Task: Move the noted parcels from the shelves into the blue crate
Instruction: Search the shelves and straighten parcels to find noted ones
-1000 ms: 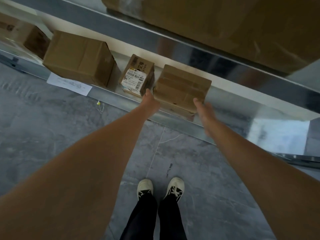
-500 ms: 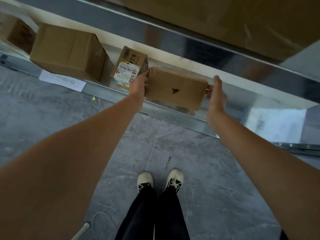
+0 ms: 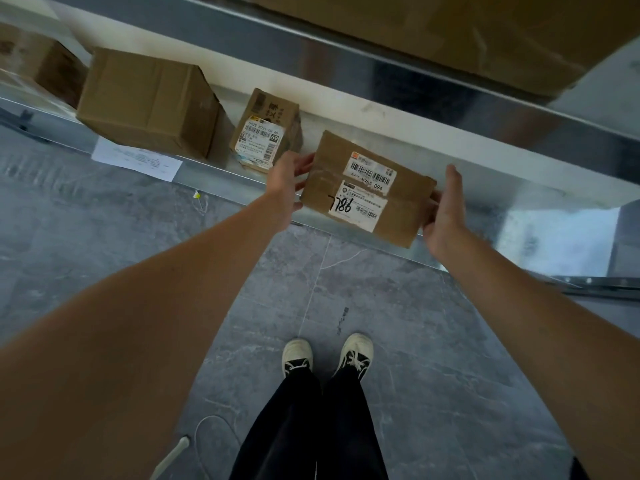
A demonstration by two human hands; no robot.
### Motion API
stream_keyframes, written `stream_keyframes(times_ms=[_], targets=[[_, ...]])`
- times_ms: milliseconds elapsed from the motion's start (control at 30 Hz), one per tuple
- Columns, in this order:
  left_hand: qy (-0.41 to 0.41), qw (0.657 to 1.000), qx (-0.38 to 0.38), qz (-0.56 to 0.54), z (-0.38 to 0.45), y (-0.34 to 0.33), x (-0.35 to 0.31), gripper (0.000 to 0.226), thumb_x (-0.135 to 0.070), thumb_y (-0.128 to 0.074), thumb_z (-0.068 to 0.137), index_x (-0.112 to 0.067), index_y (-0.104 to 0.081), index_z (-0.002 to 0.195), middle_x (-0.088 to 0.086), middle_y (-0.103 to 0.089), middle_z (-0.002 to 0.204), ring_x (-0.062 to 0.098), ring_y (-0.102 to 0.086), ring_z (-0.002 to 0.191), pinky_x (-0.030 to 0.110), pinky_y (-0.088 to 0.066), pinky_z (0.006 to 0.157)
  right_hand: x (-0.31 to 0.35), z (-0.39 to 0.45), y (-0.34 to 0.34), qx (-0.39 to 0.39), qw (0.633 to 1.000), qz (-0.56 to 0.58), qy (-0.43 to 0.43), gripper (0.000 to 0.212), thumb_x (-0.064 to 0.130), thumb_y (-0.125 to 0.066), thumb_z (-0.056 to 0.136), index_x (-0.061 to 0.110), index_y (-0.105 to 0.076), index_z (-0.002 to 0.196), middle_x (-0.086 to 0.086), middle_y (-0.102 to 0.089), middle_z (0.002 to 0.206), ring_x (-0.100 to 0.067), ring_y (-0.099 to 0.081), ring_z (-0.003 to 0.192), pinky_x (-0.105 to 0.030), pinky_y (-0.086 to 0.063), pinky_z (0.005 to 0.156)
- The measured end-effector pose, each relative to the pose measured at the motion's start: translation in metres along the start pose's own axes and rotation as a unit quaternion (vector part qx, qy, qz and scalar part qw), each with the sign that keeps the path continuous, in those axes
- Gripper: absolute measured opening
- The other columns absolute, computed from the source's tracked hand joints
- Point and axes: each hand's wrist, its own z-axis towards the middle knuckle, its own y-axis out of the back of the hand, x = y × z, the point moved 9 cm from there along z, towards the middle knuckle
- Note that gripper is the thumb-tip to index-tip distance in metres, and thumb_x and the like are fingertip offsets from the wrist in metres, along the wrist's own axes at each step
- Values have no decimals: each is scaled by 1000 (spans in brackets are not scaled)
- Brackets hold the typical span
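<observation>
At the front edge of the lower shelf (image 3: 485,174), our left hand (image 3: 285,188) and right hand (image 3: 445,216) clasp the 2 short ends of the parcel (image 3: 369,188), now turned label-up and lifted off, ready for a crate not in view.

Far-left box (image 3: 33,64) cut by frame edge; top-shelf carton (image 3: 485,32) cropped; small parcel (image 3: 266,131) label print too tiny to read.
</observation>
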Motion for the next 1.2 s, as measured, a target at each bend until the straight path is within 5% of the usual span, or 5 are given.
stream_keyframes(times_ms=[233, 400, 500, 767, 1200], targets=[[13, 999, 5, 49, -8, -13, 11, 35, -27, -34, 99, -23, -60, 122, -12, -59, 98, 14, -53, 104, 36, -37, 94, -2, -8, 5, -2, 1000, -23, -11, 64, 75, -46, 81, 26, -66, 117, -1, -74, 106, -22, -71, 96, -47, -53, 94], [-9, 997, 8, 74, -12, -26, 18, 30, -25, -34, 101, -19, -62, 109, -13, -58, 88, 2, -51, 78, 20, -34, 60, -3, -8, 17, 10, 999, -33, -28, 66, 77, -43, 82, 27, -65, 118, -1, -74, 107, -22, -72, 93, -45, -54, 92], [-10, 997, 4, 71, -12, -31, 24, 27, -28, -36, 99, -23, -60, 85, -7, -60, 88, 7, -52, 80, 21, -36, 63, -8, -5, 23, 17, 998, -26, -49, 56, 72, -40, 89, 27, -66, 110, 0, -74, 100, -19, -71, 86, -42, -56, 85], [-9, 996, -20, 91, -19, -47, 30, 31, -41, -38, 93, -16, -55, 99, 4, -65, 94, 18, -60, 87, 29, -44, 73, -17, -10, 39, 20, 996, -20, -86, 47, 68, -40, 91, 27, -60, 99, 0, -65, 90, -17, -63, 79, -36, -51, 71], [-25, 994, -27, 105, -15, -70, 34, 30, -36, -31, 101, -20, -51, 85, -4, -59, 86, 5, -51, 80, 23, -34, 72, -8, -2, 52, 40, 998, 6, -56, 57, 62, -48, 91, 18, -58, 127, -3, -69, 106, -15, -65, 89, -35, -54, 78]])
